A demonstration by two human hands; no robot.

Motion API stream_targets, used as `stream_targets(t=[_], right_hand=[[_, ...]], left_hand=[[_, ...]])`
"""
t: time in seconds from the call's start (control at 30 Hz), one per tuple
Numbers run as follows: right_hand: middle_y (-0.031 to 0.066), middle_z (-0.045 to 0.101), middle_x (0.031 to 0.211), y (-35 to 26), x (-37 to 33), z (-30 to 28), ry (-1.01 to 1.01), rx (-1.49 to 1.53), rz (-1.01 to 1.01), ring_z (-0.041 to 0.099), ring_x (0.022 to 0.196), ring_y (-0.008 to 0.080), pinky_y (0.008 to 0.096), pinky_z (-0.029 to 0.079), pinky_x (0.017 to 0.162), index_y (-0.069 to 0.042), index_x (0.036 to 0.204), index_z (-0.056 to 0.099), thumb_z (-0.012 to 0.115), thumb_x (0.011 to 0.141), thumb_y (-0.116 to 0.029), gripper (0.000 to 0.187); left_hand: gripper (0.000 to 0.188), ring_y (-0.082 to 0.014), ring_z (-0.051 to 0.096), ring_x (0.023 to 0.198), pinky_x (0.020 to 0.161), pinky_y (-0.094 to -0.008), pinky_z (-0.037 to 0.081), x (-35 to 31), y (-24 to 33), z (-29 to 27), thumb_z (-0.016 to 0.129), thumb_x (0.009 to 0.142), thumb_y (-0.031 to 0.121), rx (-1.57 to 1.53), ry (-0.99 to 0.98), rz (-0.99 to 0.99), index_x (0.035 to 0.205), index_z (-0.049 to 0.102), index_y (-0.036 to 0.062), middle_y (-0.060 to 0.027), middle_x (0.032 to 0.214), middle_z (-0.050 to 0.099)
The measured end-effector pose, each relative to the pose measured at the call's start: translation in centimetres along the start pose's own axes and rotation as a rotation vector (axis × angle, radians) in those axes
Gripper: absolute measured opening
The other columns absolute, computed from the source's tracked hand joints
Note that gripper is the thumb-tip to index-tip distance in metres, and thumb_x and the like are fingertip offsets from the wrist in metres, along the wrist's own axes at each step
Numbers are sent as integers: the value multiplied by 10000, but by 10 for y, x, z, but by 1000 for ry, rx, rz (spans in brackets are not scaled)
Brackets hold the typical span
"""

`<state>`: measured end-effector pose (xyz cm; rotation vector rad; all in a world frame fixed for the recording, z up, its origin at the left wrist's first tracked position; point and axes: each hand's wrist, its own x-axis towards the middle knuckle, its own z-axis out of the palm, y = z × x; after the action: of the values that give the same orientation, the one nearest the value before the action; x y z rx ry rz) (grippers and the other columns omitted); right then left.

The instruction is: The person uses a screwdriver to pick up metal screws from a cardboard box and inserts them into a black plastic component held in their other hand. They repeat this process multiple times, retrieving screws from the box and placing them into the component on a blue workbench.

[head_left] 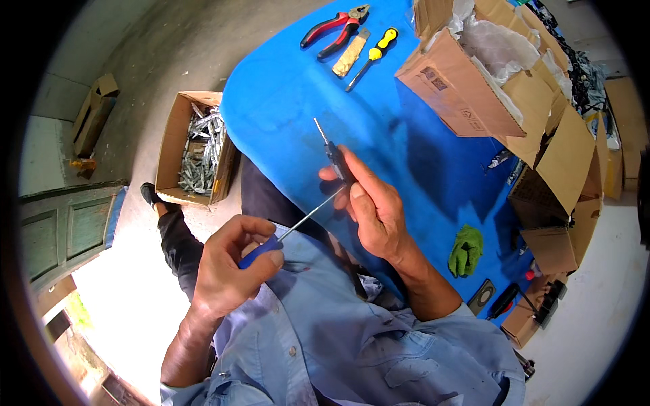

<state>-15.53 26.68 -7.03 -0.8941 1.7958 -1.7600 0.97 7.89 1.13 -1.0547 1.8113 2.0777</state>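
Note:
My left hand (233,267) is closed round the blue handle of a screwdriver (308,216). Its thin metal shaft slants up to the right, and the tip reaches the fingers of my right hand (376,213). Between the right thumb and fingers I grip a small dark part with a thin metal rod (330,150) pointing up and away. Whether the screwdriver tip sits in the part or only touches it is hidden by the fingers. Both hands are held in front of my body, above the near edge of the blue-covered table (277,88).
Pliers (342,30) with red and black handles, a tan block (351,53) and a yellow-black screwdriver (374,57) lie at the far side. Open cardboard boxes (467,95) stand right, near a green cloth (466,251). A floor carton (172,149) holds many metal parts.

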Motion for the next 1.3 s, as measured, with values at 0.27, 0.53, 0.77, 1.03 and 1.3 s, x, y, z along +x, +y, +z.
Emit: stream_targets(t=[0.27,0.53,0.77,1.03,1.3], right_hand=[[176,717,1226,1,0,-1,-17,0,-2,610,775,152,305,551,749,50,1550,418,394,1056,-32,501],[187,713,1229,-1,0,-1,-14,-23,11,605,758,150,303,550,735,59,1550,412,388,1036,-7,518],[203,709,1224,3,-1,1,5,-58,-49,600,738,146,293,546,716,73,1540,420,402,1031,15,513],[206,708,1218,4,1,1,-44,-81,-118,594,736,148,293,546,705,97,1513,446,416,1019,25,500],[207,711,1216,4,2,1,-37,-78,-125,591,741,148,296,552,717,105,1511,443,426,1002,29,515]], left_hand=[[329,-175,693,854,752,-290,551,-2,-26,-2,770,839,-16,447,115,435,1144,651,-56,-135,974,705],[376,-332,749,860,756,-377,619,2,-39,3,779,811,-101,960,209,952,1163,647,-84,-217,981,714],[261,-244,703,707,604,-337,576,8,-40,1,740,901,-16,797,141,878,1140,653,-72,-206,881,703],[240,-60,520,507,356,-186,335,12,-29,-19,579,1067,156,-383,-176,-224,1092,657,-70,-130,822,702],[290,-82,571,542,390,-194,412,17,-32,-17,733,942,170,-139,-59,-77,1114,634,-41,-115,854,704]])
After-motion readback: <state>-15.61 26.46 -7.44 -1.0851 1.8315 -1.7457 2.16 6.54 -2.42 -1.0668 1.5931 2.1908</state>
